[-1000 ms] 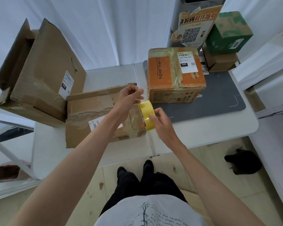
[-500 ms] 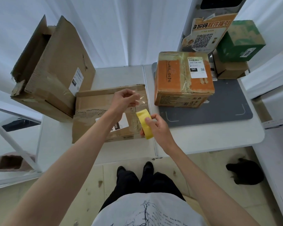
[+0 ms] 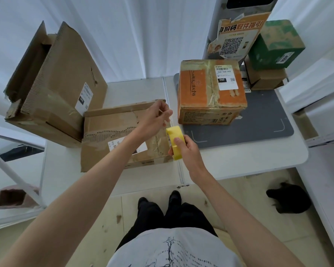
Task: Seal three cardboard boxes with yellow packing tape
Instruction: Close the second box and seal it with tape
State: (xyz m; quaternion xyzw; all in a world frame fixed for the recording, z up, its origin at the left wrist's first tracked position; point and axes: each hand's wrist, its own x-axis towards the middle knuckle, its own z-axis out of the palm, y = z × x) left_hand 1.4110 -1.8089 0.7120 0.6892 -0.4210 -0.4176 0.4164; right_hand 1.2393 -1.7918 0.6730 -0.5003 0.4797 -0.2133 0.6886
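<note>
My right hand (image 3: 185,151) grips a yellow roll of packing tape (image 3: 174,141) just off the right end of a flat brown cardboard box (image 3: 114,132) that lies on the white table (image 3: 239,160). My left hand (image 3: 155,117) hovers over that box's right part and pinches the thin free end of the tape, pulled a short way up and away from the roll. An orange and brown box (image 3: 210,91) with a white label stands on a grey mat to the right. A large open brown box (image 3: 52,81) leans at the back left.
The grey mat (image 3: 258,122) covers the table's right part. A green box (image 3: 276,43) sits on a small brown box (image 3: 264,78) at the back right, beside a QR-code sign (image 3: 235,39). A black object (image 3: 287,197) lies on the floor to the right. White shelving flanks both sides.
My left hand has pulled the tape end up and away from the roll, opening a gap. My right hand with the roll has dropped lower, toward the table's near edge.
</note>
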